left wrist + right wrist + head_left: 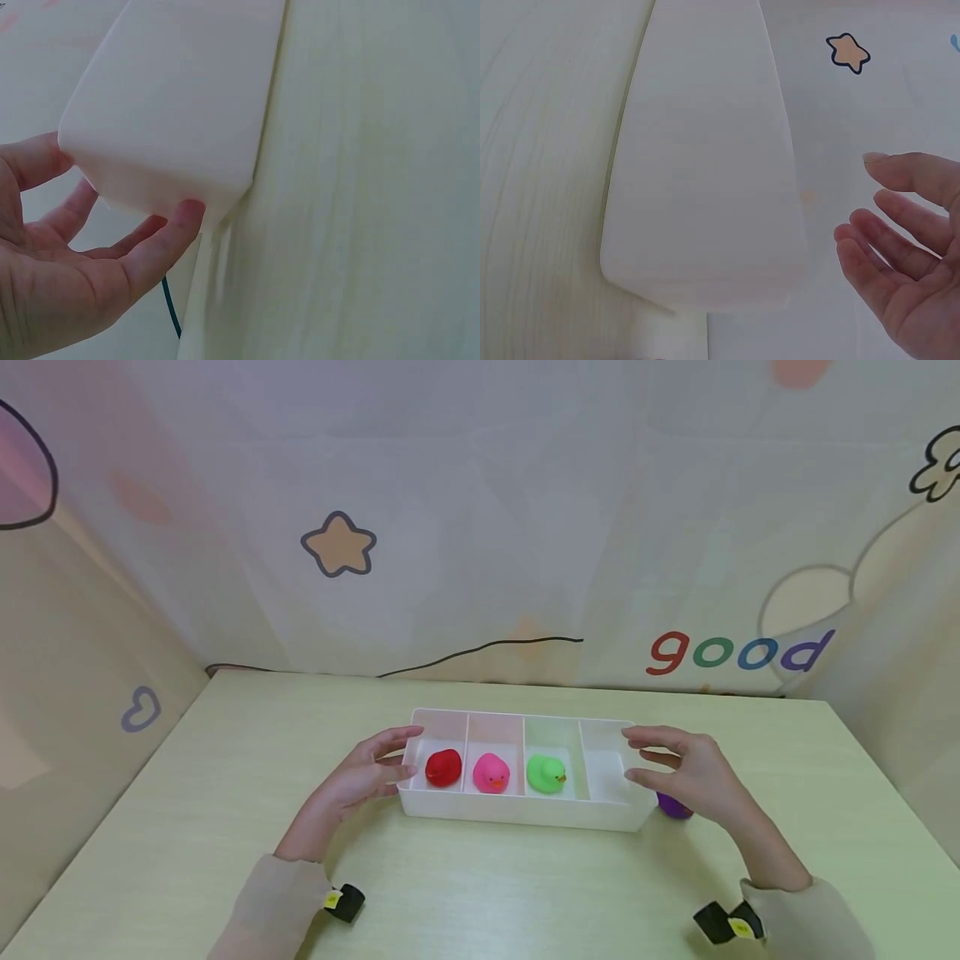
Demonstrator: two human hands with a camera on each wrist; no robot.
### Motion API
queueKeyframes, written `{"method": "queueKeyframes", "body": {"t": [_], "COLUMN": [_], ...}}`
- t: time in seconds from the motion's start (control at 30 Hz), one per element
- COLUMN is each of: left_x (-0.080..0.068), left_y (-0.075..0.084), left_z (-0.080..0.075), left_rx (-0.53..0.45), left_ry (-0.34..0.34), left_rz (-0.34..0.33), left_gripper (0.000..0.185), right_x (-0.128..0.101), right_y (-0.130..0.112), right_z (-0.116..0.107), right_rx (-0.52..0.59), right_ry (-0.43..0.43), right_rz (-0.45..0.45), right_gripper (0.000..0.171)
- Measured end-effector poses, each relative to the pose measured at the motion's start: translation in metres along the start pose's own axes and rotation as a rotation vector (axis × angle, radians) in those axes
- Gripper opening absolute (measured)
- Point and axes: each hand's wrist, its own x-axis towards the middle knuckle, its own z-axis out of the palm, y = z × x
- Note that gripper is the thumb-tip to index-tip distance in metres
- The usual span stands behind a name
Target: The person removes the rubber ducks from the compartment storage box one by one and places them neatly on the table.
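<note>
A white divided tray (517,812) stands lengthwise on the table. In its compartments from the left sit a red toy duck (443,767), a pink toy duck (491,772) and a green toy duck (546,773); the rightmost compartment shows no duck. My left hand (373,766) holds the tray's left end, its thumb and fingers curved about the corner in the left wrist view. At the other end is my right hand (684,770), fingers spread and loosely bent; the right wrist view shows them apart from the tray wall (701,165). A purple object (673,807) lies beneath this hand, partly hidden.
The pale wooden table (480,893) reaches back to a printed cloth wall (480,527) with a star and the word "good". Cloth also hangs on the left and right sides. Dark devices (347,903) are strapped at both sleeves.
</note>
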Motion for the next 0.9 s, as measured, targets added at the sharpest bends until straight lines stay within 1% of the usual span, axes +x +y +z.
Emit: {"method": "queueKeyframes", "body": {"t": [0.1, 0.27, 0.47, 0.6, 0.73, 0.9], "left_x": [0.000, 0.000, -0.001, -0.002, -0.001, -0.001], "left_y": [0.000, 0.000, -0.001, -0.001, -0.001, -0.002], "left_z": [0.001, 0.001, 0.000, 0.000, 0.000, -0.001], "left_rx": [0.001, 0.009, -0.002, -0.007, -0.005, -0.005], "left_ry": [0.007, 0.017, 0.002, 0.001, 0.000, -0.003], "left_rz": [0.000, -0.002, 0.003, 0.004, 0.006, 0.013], "left_gripper": [0.054, 0.053, 0.053, 0.053, 0.054, 0.054], "right_x": [0.005, 0.014, 0.023, 0.031, 0.036, 0.041], "right_y": [-0.006, -0.012, -0.017, -0.019, -0.018, -0.018], "right_z": [0.008, 0.023, 0.041, 0.050, 0.057, 0.066], "right_rx": [0.027, 0.065, 0.078, 0.098, 0.082, 0.057], "right_ry": [-0.021, -0.050, -0.076, -0.121, -0.139, -0.168], "right_rz": [-0.005, -0.046, -0.101, -0.096, -0.082, -0.018], "right_gripper": [0.047, 0.047, 0.046, 0.046, 0.046, 0.046]}}
